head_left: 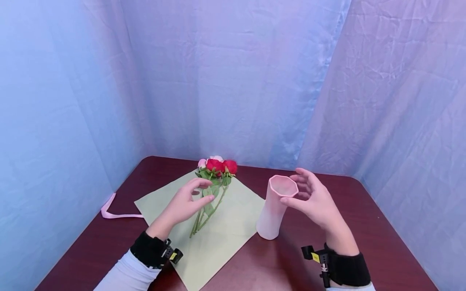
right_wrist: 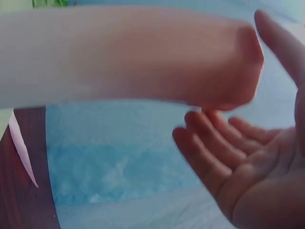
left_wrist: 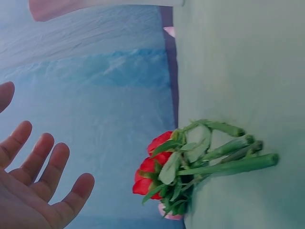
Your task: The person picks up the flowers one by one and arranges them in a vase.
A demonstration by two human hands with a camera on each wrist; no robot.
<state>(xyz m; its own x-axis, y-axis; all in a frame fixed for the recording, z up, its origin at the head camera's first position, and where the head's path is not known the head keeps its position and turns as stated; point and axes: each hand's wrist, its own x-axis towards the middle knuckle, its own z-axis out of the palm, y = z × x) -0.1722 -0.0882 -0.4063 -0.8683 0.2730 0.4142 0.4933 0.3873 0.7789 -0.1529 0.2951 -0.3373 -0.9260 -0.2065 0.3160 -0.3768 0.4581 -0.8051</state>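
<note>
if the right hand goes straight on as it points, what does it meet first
Most likely the vase: its top sits just ahead of the right hand, though whether they touch is unclear.

One counter (head_left: 367,226) bears one vase (head_left: 271,214), two red roses (head_left: 215,165) (head_left: 230,166), at least two pink blooms (head_left: 202,163) (head_left: 216,158), one sheet (head_left: 225,238) and at least one ribbon (head_left: 121,216); two hands (head_left: 185,202) (head_left: 317,203) appear.

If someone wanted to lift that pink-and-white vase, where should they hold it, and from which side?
Probably around its upper body, just below the angular rim, coming from the right. The vase looks tall and slender, so thumb and fingers could close on opposite sides. The roses and paper lie to its left, while the right hand is beside the rim.
</note>
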